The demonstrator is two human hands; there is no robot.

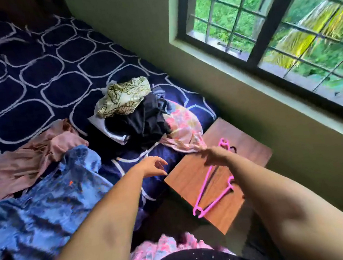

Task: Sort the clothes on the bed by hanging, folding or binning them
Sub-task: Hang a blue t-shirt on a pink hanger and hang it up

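Note:
Clothes lie on a navy patterned bed (32,77). A pile near the bed's corner holds a cream leaf-print garment (124,96), a black garment (142,122) and a pink floral garment (184,126). My right hand (214,157) pinches the floral garment's lower edge over the wooden side table (244,143). My left hand (152,166) hovers over the bed edge with relaxed fingers, holding nothing. A blue denim piece (43,213) and a dusty-pink garment (30,158) are spread at the left.
Pink plastic hangers (214,193) lie on the side table, between the bed and the green wall. A barred window (271,22) is above it. My own floral and black clothing fills the bottom edge.

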